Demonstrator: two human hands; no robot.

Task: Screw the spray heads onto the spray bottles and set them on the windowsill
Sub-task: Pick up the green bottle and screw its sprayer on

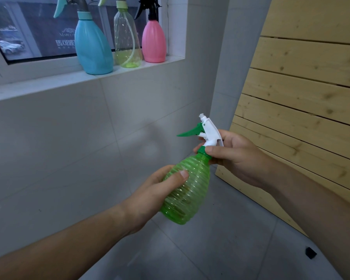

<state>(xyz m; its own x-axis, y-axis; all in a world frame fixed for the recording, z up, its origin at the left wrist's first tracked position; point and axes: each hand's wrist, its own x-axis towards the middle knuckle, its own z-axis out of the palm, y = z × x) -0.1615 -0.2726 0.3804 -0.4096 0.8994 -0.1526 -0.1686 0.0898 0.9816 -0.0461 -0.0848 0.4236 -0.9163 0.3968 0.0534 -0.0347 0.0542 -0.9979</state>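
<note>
A ribbed, see-through green spray bottle (187,188) is tilted in mid-air below the window. My left hand (156,190) grips its body from the left. On its neck sits a white spray head with a green trigger (205,131), and my right hand (234,156) pinches the green collar of that head. On the white windowsill (38,85) stand three bottles with heads on: a blue bottle (93,45), a clear yellow-green bottle (127,39) and a pink bottle (153,42).
A slatted pale wood panel (303,102) leans against the wall on the right. Grey tiled wall (69,148) lies under the sill, grey floor tiles (220,249) below. A small black object (310,252) lies on the floor at lower right.
</note>
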